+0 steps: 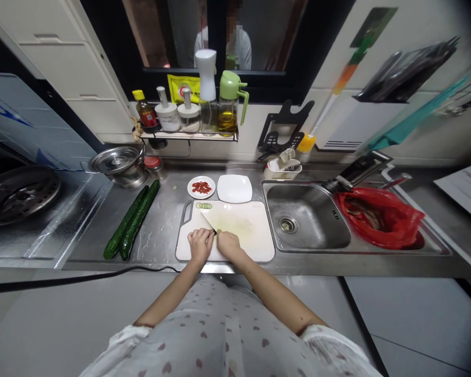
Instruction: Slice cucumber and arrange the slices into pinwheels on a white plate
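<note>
Knife (208, 222) is sitting clenched in the right hand (228, 245), lower centre of frame; left hand (200, 244) is curling beside it, grip unclear.

No word, brand or number legible. Far shelf: yellow plastic packet (174, 90), round red-and-white emblem and dark print, lettering too small to read. Left on same shelf: dark glass bottle with yellow cap (144, 109), red label, text unreadable. Far left: pale-blue upright panel (19, 97), dark-blue angular figures. Far right: white paper sheet (469, 180), faint printed lines, blurred. White rectangular cutting board (255, 233): faint mark, far right corner, illegible.
</note>
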The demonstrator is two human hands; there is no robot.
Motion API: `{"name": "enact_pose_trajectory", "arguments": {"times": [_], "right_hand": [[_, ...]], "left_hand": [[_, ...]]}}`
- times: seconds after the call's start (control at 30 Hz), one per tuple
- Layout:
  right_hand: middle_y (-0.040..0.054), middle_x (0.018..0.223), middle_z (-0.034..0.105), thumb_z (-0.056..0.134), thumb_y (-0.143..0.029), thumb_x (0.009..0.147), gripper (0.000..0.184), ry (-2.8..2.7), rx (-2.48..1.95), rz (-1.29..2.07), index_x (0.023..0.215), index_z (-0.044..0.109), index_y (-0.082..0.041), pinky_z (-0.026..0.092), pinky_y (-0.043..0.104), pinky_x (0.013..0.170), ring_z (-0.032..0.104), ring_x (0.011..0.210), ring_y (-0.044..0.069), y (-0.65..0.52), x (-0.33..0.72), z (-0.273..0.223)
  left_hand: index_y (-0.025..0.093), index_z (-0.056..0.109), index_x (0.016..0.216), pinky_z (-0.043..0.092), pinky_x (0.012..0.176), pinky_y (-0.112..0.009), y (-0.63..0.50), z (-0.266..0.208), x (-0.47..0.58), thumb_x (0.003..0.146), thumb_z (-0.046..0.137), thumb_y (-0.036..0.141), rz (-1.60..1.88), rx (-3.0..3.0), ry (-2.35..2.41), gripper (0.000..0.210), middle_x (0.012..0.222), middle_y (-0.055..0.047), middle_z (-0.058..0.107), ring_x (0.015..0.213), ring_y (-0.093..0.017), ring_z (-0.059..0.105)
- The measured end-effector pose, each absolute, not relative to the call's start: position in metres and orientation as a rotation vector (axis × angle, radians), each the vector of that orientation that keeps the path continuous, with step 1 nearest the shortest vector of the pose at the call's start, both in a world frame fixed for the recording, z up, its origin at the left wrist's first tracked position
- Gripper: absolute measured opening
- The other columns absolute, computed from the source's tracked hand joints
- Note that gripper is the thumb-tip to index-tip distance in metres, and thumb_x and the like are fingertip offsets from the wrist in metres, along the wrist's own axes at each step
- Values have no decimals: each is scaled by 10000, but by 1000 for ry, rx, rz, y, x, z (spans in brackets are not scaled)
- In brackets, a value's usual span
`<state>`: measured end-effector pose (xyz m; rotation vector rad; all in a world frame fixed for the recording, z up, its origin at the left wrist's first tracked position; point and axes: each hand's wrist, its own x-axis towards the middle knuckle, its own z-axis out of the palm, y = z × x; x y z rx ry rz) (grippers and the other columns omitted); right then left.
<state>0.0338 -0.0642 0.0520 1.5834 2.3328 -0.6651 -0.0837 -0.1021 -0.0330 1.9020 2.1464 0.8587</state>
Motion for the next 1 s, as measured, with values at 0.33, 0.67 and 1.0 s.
{"name": "enact_pose_trajectory", "arguments": {"times": [0.33,0.67,1.0], "right_hand": [[160,1044,689,374,-92,885,323,2275,1571,-661,1158,544,-129,460,301,807,648,1023,218,-71,42,58],[172,955,694,346,-119,904,286,2285,1562,-609,1097,557,-130,464,326,753,662,967,252,-96,75,47],[173,1011,691,341,-114,900,317,2306,1567,-650,1132,557,-122,464,306,784,655,999,227,-73,49,53]], "left_hand": [[256,693,917,274,872,-380,-102,-34,-83,918,493,348,882,1897,2160,220,888,-52,675,883,-208,523],[266,692,939,279,876,-384,-102,-34,-83,916,496,344,872,1897,2160,212,898,-49,678,895,-210,530],[261,690,930,280,874,-385,-101,-37,-83,916,495,339,882,1898,2151,211,886,-57,672,892,-213,530]]}}
